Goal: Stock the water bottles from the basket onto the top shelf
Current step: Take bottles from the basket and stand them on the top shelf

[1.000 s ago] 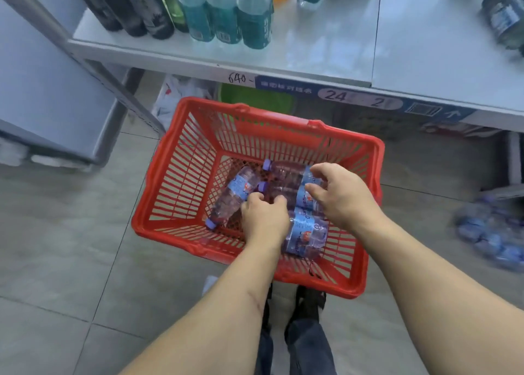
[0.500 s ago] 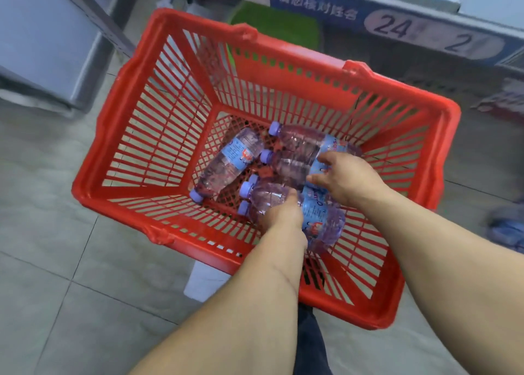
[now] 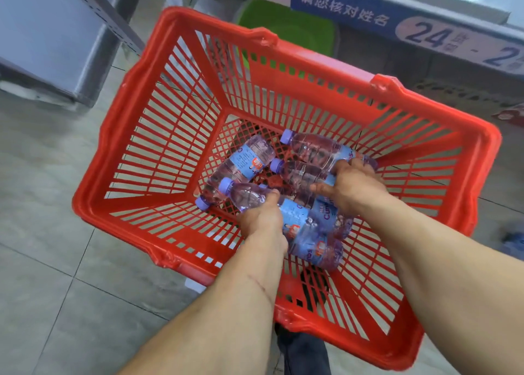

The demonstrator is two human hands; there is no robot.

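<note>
Both hands inside red slatted plastic basket point(image 3: 158, 159). Left hand point(image 3: 263, 218) grips clear purple-capped water bottle point(image 3: 300, 227); right hand point(image 3: 354, 187) apparently grips neighbouring bottle point(image 3: 297, 173). Two more bottles beyond the grip.

I see even, bright daylight with soft shadows around the red basket point(image 3: 136, 136). Beyond its far rim the shelf label point(image 3: 425, 31) is smeared, and wide-angle distortion bends the edges.
</note>
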